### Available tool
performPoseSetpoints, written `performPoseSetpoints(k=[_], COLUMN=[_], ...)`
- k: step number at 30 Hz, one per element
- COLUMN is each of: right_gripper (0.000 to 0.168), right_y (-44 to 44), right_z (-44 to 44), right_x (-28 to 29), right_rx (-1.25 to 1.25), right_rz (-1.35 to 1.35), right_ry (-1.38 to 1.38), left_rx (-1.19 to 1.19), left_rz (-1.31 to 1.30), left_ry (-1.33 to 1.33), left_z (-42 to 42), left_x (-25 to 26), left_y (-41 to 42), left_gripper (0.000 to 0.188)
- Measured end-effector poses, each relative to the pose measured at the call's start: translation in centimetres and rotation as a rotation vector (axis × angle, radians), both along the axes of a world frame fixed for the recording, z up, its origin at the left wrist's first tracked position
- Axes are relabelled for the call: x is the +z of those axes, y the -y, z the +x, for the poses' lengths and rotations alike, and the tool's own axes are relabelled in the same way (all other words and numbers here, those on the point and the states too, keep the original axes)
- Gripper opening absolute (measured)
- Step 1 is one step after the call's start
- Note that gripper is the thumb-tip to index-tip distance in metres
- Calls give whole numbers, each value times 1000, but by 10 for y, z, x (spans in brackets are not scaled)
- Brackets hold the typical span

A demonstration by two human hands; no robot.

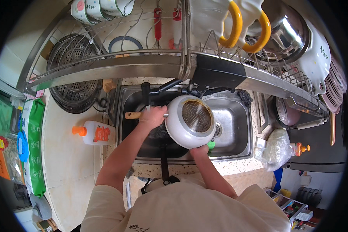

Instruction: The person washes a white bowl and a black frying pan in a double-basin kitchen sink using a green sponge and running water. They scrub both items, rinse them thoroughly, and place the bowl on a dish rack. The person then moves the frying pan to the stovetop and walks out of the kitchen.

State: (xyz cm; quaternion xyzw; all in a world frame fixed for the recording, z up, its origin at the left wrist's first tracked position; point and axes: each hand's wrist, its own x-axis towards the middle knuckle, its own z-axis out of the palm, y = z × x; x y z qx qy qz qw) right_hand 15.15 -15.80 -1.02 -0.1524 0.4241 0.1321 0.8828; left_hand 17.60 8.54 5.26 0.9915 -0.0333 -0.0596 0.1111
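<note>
My left hand (154, 117) grips the wooden handle (132, 115) of a white pan (175, 127) near its metal neck. The pan is tilted with its underside towards me, showing a dotted metal base disc (196, 116) with brown staining around its edge. At the pan's near rim is my right hand (200, 150), its fingers hidden beneath the pan. A green sponge (211, 145) sticks out beside that hand and seems held in it. Under the pan, a dark wok (150, 149) fills the left basin, its handle (164, 166) pointing towards me.
A black faucet (146, 92) reaches over the left basin. The metal right basin (235, 127) has a scouring pad (244, 97) at its back corner. A dish rack (113, 71) spans above. A soap bottle (92, 132) stands left, a plastic bag (277, 149) right.
</note>
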Motion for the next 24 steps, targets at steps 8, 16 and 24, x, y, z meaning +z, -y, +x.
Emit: performPoseSetpoints(k=[8, 16, 24], right_gripper=[46, 43, 45], right_y=[22, -22, -71], right_z=[-4, -17, 33], right_x=[-3, -23, -39], right_rx=[5, 146, 360], right_rz=[-20, -15, -89], right_ry=[67, 116, -31], left_rx=[2, 191, 427], left_rz=[222, -90, 59], left_ry=[115, 135, 67], left_z=[-44, -49, -69], left_x=[-10, -4, 2], left_y=[-68, -15, -49], left_gripper=[25, 17, 20])
